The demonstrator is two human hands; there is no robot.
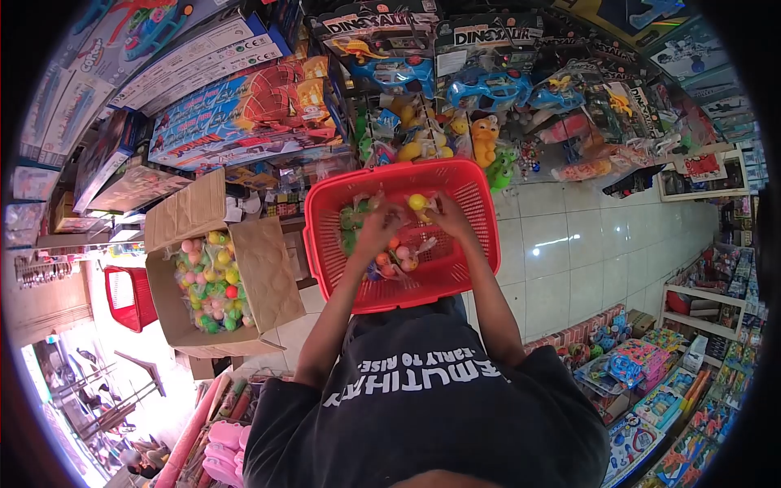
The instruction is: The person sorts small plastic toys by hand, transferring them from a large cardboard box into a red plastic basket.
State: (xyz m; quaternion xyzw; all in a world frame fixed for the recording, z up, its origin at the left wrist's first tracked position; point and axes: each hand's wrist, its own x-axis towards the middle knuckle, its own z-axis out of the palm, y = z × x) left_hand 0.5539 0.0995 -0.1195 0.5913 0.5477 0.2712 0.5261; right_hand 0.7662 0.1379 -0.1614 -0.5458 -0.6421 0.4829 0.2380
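Observation:
A red plastic basket stands in front of me, and both my hands are inside it. My right hand is at the right side, its fingers closed on a small yellow ball that seems to be in clear wrapping. My left hand is over the left half, beside green wrapped balls; its fingers are smeared and partly hidden. Below the hands, pink, orange and blue balls in clear plastic lie on the basket's floor.
An open cardboard box full of wrapped colored balls stands at the left. Another red basket is farther left. Boxed toys and dinosaur toy packs line the back. Tiled floor stretches right, past shelves of toys.

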